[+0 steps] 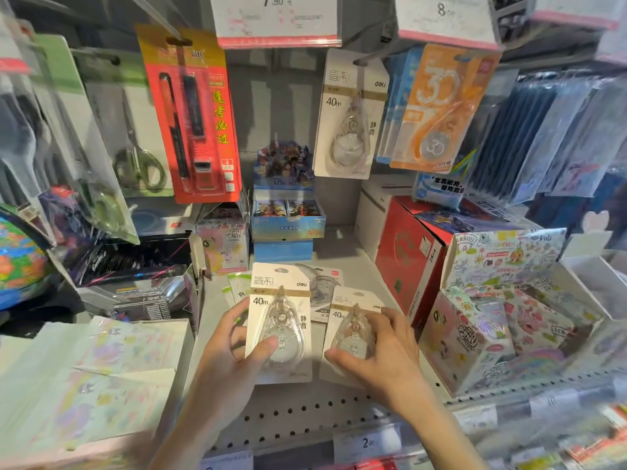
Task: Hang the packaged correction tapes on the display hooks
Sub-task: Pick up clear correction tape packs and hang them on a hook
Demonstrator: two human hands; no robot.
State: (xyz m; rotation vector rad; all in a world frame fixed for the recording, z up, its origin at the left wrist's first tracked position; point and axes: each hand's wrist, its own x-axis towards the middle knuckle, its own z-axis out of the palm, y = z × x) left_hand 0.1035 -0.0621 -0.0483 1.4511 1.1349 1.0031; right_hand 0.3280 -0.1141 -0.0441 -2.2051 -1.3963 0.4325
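My left hand (234,351) holds a white-carded correction tape pack (280,300) marked 40m, thumb across its clear blister, fingers behind the card. My right hand (380,354) grips a second identical pack (349,307) just to the right, thumb on the blister. Both packs are low over the grey shelf (288,408). Another pack of the same kind (349,113) hangs on a display hook (369,56) above. More packaged items (322,286) lie on the shelf behind the held packs.
A red pen pack (193,113) and packaged scissors (135,130) hang at left. An orange tape pack (437,106) hangs at right. Blue card boxes (288,215) stand at the back, a red box (407,266) and sticker-printed boxes (492,317) at right, dark boxes (135,276) at left.
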